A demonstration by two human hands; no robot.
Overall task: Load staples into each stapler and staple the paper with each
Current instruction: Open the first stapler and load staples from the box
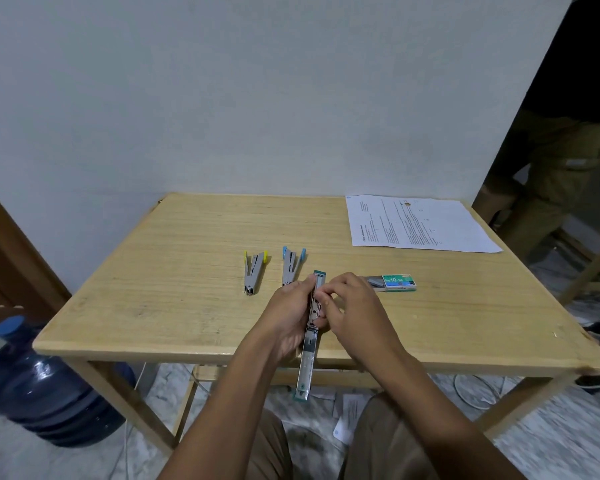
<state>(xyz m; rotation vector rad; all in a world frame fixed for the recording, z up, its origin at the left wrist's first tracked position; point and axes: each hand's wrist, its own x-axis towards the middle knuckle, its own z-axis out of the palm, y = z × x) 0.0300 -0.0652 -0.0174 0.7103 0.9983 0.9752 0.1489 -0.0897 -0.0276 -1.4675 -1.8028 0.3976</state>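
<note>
**Three staplers on hand, one opened flat in my grip**

Three staplers are in view. I hold the green-tipped stapler (308, 355) over the near edge of the wooden table (174, 306), swung open into one long straight line. Its far green end sits above the tabletop; its near green end hangs past the table edge, toward my lap.

1. My left hand (288, 317) is closed around the left side of the stapler's middle section, thumb along the metal channel.
2. My right hand (352, 313) is curled against the right side of the same section, fingertips (326, 294) pinched together at the channel. I cannot tell whether a strip of staples sits between them.

Remaining items on the table:

- Yellow-tipped stapler (253, 273): lies on the tabletop left of centre, opened in a narrow V, both coloured ends pointing away from me.
- Blue-tipped stapler (291, 266): lies just right of the yellow one, also opened in a V, its near end close beside my left hand.
- Staple box (392, 283): green, slid partly open, lying just right of my right hand.
- Printed paper (420, 221): lies flat at the far right corner, well apart from the staplers.

A blue water jug (45, 386) stands on the floor at the left of the table.
</note>
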